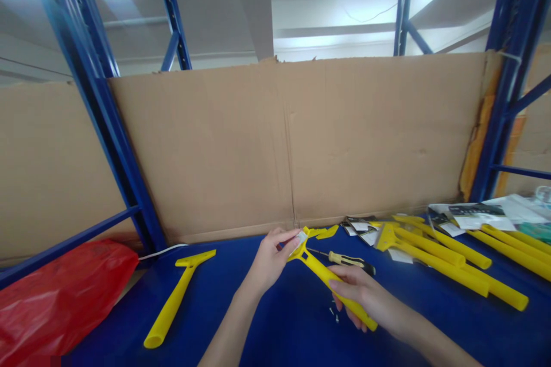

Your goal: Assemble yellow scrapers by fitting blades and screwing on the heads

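My right hand [355,292] is wrapped round the handle of a yellow scraper-like tool [318,268], which slants from its head at upper left to its butt at lower right. At the head, my left hand [275,252] pinches a small whitish flat piece [301,236] against it. Just behind the tool lies a screwdriver [350,261] with a cream and black handle. Small screws [336,315] rest on the blue surface beside my right hand. Another yellow tool [176,298] lies to the left, its head pointing away.
Several yellow tools [443,255] are piled at the right, near printed packets [480,217]. Small yellow pieces [327,232] lie by the cardboard wall [301,143]. A red plastic bag [64,298] is at far left. Blue rack posts [124,166] stand at both sides.
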Demonstrator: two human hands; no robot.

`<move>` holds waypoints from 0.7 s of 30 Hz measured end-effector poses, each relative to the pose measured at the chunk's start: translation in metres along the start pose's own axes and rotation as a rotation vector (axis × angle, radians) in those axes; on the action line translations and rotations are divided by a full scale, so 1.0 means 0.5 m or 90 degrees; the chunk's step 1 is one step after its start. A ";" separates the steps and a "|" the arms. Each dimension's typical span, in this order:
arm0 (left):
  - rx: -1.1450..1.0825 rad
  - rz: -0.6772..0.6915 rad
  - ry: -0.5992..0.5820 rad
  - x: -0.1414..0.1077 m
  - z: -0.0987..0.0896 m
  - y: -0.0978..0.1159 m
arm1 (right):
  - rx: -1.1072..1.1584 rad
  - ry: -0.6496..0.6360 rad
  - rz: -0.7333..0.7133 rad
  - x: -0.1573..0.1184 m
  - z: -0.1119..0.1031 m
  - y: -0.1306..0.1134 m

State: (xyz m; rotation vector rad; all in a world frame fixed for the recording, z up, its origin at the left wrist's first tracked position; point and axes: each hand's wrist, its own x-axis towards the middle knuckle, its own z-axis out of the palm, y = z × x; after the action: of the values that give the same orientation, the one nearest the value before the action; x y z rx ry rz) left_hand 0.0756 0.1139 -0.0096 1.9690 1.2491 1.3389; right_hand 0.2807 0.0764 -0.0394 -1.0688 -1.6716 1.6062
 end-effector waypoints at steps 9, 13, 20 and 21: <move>-0.033 -0.075 0.122 -0.003 0.019 -0.016 | -0.034 0.010 -0.023 -0.004 0.009 -0.007; -0.041 -0.034 0.108 -0.010 0.020 -0.011 | -0.020 0.024 -0.026 -0.002 0.007 -0.005; -0.157 -0.127 0.100 -0.006 0.013 -0.004 | -0.024 0.049 -0.042 -0.008 0.010 -0.015; -0.158 -0.141 0.115 -0.005 0.014 -0.004 | -0.028 0.053 -0.045 -0.008 0.011 -0.016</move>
State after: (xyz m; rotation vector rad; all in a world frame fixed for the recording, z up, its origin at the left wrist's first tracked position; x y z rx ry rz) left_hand 0.0806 0.1136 -0.0155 1.5235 1.2705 1.5011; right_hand 0.2771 0.0705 -0.0318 -1.0715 -1.6777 1.4666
